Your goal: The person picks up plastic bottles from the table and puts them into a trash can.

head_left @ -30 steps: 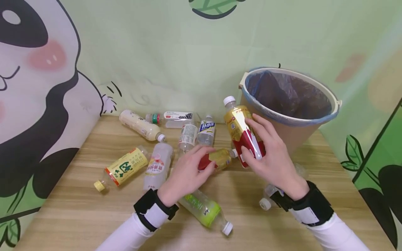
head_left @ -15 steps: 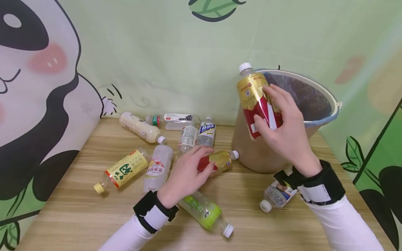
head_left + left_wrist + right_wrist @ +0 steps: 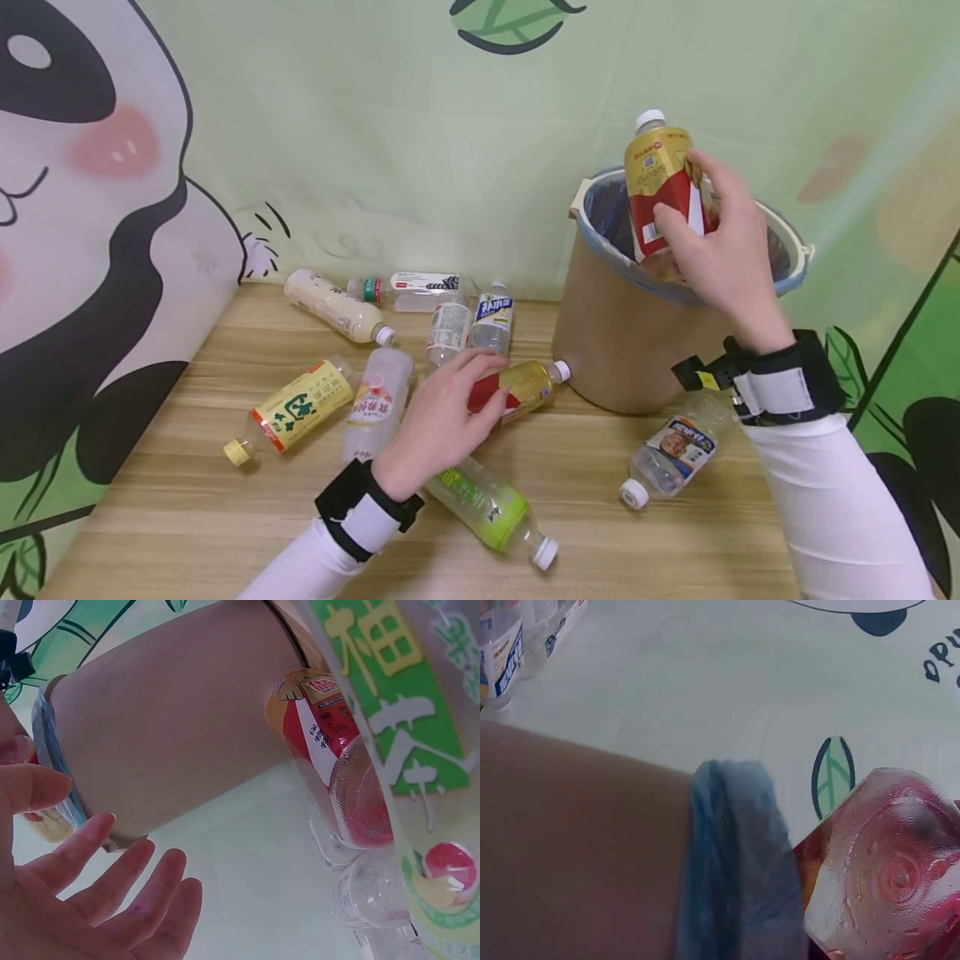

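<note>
My right hand (image 3: 731, 258) grips a gold-and-red labelled plastic bottle (image 3: 660, 179) with a white cap, tilted cap-up over the mouth of a brown bin (image 3: 622, 342). In the right wrist view the wet, clear base of that bottle (image 3: 896, 874) shows beside the blue bin liner (image 3: 735, 855). My left hand (image 3: 442, 417) hovers above the table with loosely bent fingers and nothing in them. Nearest to it are a second gold-and-red bottle (image 3: 528, 387) and a green-labelled bottle (image 3: 483, 500), both lying down. The left wrist view shows this left hand (image 3: 112, 892) apart from the bottles.
Other bottles lie left of the bin: a yellow-labelled one (image 3: 303, 404), a pinkish-white one (image 3: 377, 400), a cream one (image 3: 333, 304) and several clear ones at the back. A clear bottle (image 3: 671, 454) lies in front of the bin. A printed panda backdrop (image 3: 420, 125) stands behind.
My right hand has carried the gold-and-red bottle up and to the right, from beside the bin to over its mouth. The left hand has stayed nearly still.
</note>
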The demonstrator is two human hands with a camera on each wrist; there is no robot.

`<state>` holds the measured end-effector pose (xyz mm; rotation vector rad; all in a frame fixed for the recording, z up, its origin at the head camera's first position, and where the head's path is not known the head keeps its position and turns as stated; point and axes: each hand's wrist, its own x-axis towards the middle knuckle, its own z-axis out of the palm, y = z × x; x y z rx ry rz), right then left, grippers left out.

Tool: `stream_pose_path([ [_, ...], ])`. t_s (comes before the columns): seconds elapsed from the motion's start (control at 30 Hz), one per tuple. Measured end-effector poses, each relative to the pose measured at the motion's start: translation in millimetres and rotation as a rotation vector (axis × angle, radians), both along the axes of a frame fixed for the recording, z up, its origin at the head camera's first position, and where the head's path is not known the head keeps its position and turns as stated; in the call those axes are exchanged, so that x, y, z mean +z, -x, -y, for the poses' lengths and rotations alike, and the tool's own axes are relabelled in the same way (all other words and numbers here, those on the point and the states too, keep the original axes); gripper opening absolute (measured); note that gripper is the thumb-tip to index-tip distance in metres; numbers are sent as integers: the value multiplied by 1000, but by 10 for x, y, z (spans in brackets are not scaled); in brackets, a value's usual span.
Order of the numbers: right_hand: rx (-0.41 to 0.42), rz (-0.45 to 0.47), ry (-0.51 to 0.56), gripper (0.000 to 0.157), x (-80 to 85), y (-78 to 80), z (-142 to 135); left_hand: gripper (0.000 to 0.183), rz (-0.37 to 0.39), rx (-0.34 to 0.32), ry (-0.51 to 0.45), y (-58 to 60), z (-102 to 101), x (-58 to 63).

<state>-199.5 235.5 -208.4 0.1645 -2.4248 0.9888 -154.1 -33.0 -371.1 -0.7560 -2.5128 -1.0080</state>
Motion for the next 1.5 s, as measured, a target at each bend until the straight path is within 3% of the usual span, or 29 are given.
stream_pose_path([
  [0.2,-49,18,-44,62,-15,156,-71,29,4,10,9,-6,9,-3],
  [0.6,-63,84,-184,65,-146,335,-156,31,17,11,19,-18,20,-18],
  [1.0,-52,143,-293,64,-203,385,-143,32,14,16,31,-22,16,-31],
  [1.5,-64,71,-314,53,-193,319,-126,34,41,16,37,-31,34,-25],
])
